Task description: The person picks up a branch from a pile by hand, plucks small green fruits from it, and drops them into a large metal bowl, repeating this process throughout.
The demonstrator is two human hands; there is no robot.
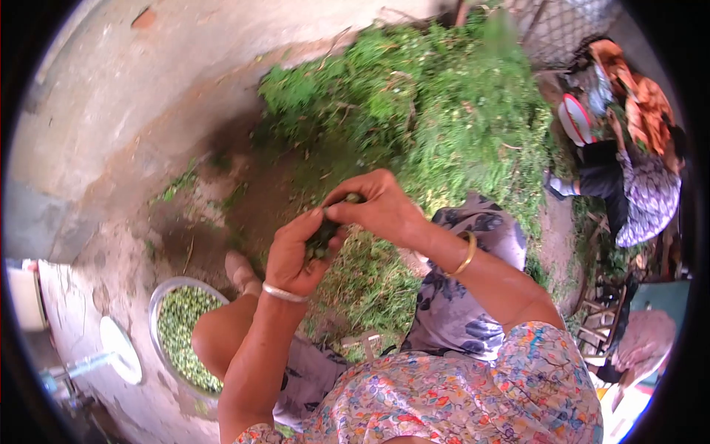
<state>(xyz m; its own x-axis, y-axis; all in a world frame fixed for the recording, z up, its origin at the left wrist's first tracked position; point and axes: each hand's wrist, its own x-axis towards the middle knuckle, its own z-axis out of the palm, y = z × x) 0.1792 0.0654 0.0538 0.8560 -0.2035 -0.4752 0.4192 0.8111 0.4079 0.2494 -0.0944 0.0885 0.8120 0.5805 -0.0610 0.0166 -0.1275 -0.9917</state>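
My left hand (293, 248), with a silver bangle at its wrist, is closed around a small bunch of green pods or sprigs (319, 240). My right hand (379, 206), with a gold bangle on the wrist, is pinched against the left thumb, and a small round green pod (353, 198) shows between its fingers. Both hands meet above the ground in front of my lap. To the left, beside my bent knee, sits a round metal basin (157, 311) filled with small green pods or seeds.
A large heap of leafy green plants (414, 96) lies along the wall (185, 74). Loose stems (370, 281) cover the ground between my legs. At the right another person (647, 185) sits near a white, red-rimmed basin (575, 118). A pedestal fan (122, 349) stands at lower left.
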